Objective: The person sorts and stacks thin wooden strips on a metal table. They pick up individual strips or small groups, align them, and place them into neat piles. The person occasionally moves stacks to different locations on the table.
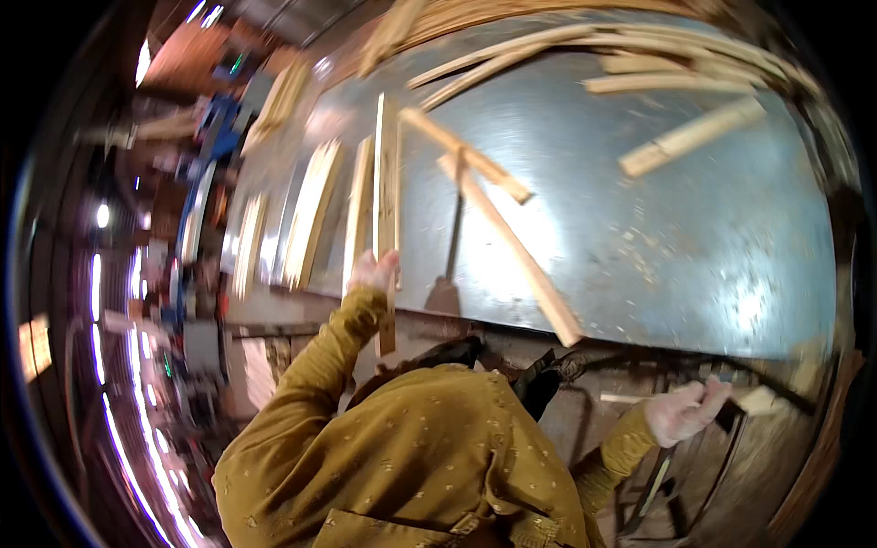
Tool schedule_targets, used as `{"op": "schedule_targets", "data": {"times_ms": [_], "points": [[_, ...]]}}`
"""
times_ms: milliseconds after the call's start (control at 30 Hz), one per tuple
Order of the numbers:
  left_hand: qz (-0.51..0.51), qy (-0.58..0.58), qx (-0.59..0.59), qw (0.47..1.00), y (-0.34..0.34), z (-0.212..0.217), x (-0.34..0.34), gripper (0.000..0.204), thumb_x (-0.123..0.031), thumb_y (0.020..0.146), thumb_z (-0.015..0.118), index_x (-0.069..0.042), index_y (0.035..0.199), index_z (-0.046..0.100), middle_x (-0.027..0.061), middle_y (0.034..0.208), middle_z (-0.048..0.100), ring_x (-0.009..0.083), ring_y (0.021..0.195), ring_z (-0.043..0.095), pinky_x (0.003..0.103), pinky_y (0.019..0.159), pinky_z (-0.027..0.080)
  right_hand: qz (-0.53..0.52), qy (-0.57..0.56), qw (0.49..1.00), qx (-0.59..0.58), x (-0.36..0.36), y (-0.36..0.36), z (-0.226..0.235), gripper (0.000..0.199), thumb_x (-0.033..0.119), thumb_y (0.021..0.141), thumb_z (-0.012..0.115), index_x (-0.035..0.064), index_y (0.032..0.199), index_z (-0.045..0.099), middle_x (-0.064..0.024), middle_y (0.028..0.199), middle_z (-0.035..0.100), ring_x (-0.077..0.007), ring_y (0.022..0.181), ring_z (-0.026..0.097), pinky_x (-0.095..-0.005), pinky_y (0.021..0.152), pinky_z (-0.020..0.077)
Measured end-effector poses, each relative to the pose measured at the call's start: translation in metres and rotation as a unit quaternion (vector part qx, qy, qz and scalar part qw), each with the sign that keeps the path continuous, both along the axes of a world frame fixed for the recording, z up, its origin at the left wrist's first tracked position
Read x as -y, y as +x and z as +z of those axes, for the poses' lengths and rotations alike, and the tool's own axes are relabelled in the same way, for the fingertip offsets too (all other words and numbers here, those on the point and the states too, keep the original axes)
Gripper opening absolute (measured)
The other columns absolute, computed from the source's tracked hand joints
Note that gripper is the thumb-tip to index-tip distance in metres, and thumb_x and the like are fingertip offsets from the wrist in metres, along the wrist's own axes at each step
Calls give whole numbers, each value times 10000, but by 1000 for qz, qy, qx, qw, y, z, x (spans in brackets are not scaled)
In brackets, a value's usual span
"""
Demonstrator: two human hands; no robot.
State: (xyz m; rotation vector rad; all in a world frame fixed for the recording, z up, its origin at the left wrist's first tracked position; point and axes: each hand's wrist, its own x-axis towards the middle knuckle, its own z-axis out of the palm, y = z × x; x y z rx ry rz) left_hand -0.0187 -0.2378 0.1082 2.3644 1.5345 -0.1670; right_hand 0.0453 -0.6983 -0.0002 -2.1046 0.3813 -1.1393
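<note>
My left hand (375, 271) grips a long pale wooden slat (387, 183) that lies lengthwise on the grey metal tabletop (694, 237), its near end hanging over the front edge. My right hand (683, 411) is lower down, below the table's front edge at the right, with its fingers closed around a thin wooden stick (623, 398). A dark bar (731, 416) and a pale block (758, 399) lie just past it. Both arms wear mustard-yellow sleeves (311, 384).
Several more slats (311, 215) lie side by side left of the held one. Two crossed strips (512, 247) rest mid-table, a short block (690, 137) at the far right, and a pile of strips (639, 46) along the far edge. Blurred workshop clutter fills the left.
</note>
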Motion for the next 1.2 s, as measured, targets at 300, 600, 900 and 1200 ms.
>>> {"op": "schedule_targets", "data": {"times_ms": [300, 600, 900, 1200], "points": [[135, -36, 113, 984, -140, -40, -224, 285, -218, 934, 641, -41, 1155, 619, 93, 965, 687, 216, 835, 645, 357, 735, 508, 304, -353, 816, -344, -297, 38, -42, 696, 432, 899, 614, 100, 1457, 362, -224, 1280, 547, -394, 1175, 547, -482, 985, 452], [15, -175, 23, 984, -128, -89, -310, 523, -431, 926, 552, -81, 1314, 543, 215, 1189, 647, 387, 1127, 607, 451, 965, 483, 384, -242, 790, -412, -556, 5, -21, 737, 411, 883, 625, 91, 1477, 329, -265, 1283, 527, -403, 1152, 555, -484, 977, 457], [13, -337, 23, 941, -99, -95, -316, 931, -553, 829, 697, -2, 1482, 327, 252, 1397, 503, 375, 1307, 484, 404, 1079, 401, 502, -64, 677, -534, -636, -38, -30, 987, 402, 798, 697, 61, 1553, 160, -298, 1498, 348, -439, 1378, 371, -427, 1131, 338], [15, -345, 39, 938, -94, -119, -324, 835, -467, 885, 670, -32, 1496, 304, 230, 1344, 558, 350, 1239, 550, 398, 1029, 453, 541, -236, 492, -639, -654, -19, -7, 995, 678, 925, 368, -50, 1534, 67, -327, 1259, 579, -458, 1129, 594, -423, 1012, 455]]}}
